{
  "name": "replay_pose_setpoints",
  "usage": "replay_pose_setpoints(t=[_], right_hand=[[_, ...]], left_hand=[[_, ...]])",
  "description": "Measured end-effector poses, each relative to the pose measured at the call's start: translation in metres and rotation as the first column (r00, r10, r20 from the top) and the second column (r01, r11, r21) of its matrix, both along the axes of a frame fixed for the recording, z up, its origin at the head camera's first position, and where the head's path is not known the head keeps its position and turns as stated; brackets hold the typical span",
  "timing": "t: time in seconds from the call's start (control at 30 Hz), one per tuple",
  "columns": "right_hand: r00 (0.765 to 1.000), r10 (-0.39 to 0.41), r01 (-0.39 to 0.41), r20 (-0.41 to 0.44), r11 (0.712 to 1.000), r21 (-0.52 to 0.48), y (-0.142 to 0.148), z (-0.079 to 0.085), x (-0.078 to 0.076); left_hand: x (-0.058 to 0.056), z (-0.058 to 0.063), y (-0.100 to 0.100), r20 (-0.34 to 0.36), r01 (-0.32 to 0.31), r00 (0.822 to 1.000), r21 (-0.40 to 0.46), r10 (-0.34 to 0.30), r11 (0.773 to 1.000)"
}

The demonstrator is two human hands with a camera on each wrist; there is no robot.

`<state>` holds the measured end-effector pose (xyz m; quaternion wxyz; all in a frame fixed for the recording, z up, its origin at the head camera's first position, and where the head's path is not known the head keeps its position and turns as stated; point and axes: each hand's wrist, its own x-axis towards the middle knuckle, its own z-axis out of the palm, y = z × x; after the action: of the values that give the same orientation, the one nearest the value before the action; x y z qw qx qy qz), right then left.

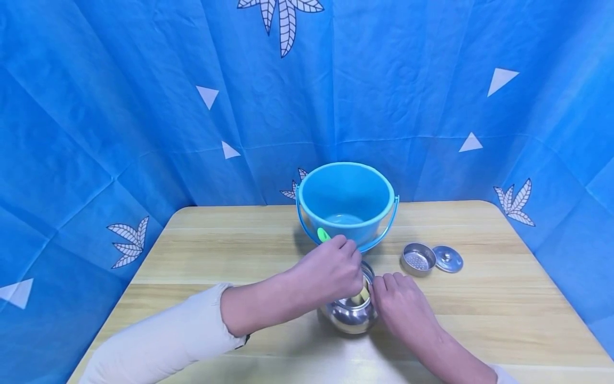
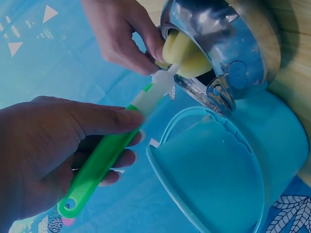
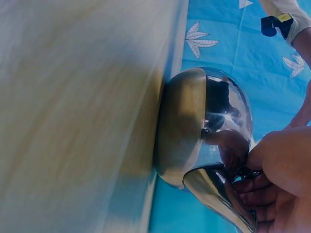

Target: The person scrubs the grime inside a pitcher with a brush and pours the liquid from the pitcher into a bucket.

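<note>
A shiny steel teapot (image 1: 349,321) stands on the wooden table, its mouth uncovered. My left hand (image 1: 336,269) holds a sponge brush by its green handle (image 2: 104,160), thumb along one side and fingers curled round the other. The brush's yellow sponge head (image 2: 192,58) sits inside the teapot's mouth, partly hidden by the rim. With its thumb and fingers, my right hand (image 1: 403,301) grips the teapot at the rim, close beside the spout (image 3: 218,194). Part of that grip is hidden behind the pot in the right wrist view.
Just behind the teapot stands a light blue bucket (image 1: 307,213) with its handle hanging down at the front. To the right lie a small steel strainer cup (image 1: 418,258) and a round steel lid (image 1: 448,260) side by side. A blue curtain (image 1: 408,96) surrounds the table.
</note>
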<state>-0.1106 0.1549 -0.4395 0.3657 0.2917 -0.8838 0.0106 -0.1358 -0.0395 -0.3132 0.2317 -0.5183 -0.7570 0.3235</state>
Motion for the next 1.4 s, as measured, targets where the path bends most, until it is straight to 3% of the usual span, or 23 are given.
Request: replay_pose_setpoints(t=[0.6,1.03,1.4], right_hand=[[0.999,-0.008,0.008,0.036,1.0,0.011,0.001,-0.001,0.001],[0.999,-0.015,0.014,0.038,1.0,0.011,0.001,-0.001,0.002],[0.999,-0.011,0.01,0.041,1.0,0.009,0.0,-0.001,0.001]], left_hand=[[0.001,0.008,-0.006,0.096,-0.034,0.994,-0.11,0.045,0.993],[0.001,0.01,-0.008,0.107,-0.036,0.993,-0.094,0.046,0.995],[0.0,0.014,-0.011,0.18,-0.094,0.977,-0.122,0.115,0.988]])
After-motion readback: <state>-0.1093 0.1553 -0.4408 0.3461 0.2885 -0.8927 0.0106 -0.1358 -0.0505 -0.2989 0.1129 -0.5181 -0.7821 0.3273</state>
